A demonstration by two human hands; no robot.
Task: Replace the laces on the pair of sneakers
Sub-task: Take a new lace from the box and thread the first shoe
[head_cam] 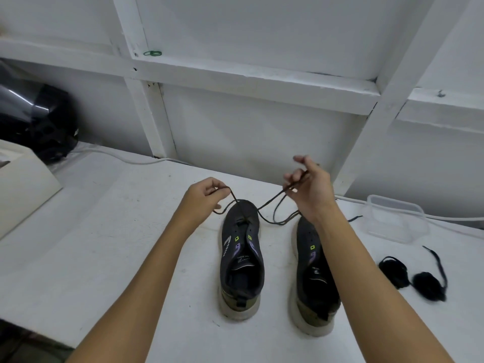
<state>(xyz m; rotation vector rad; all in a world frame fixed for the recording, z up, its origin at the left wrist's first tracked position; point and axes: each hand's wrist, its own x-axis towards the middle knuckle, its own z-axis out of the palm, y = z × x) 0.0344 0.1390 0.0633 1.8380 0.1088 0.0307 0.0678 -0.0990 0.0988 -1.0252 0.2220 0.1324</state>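
Two dark sneakers with pale soles stand side by side on the white table, toes pointing away: the left sneaker (241,255) and the right sneaker (313,273). A dark lace (269,203) runs from the lowest eyelets near the left sneaker's toe up to both hands. My left hand (204,196) pinches one end just left of the toe. My right hand (307,187) holds the other end, raised above the right sneaker's toe, with slack looping down onto the table between the shoes. My right forearm covers part of the right sneaker.
Two bunched black laces (411,277) lie on the table right of the shoes. A clear plastic container (395,218) sits at the far right, with a white cable (445,218) behind it. A black helmet (36,124) and a beige box (23,184) are at the left. White framed wall behind.
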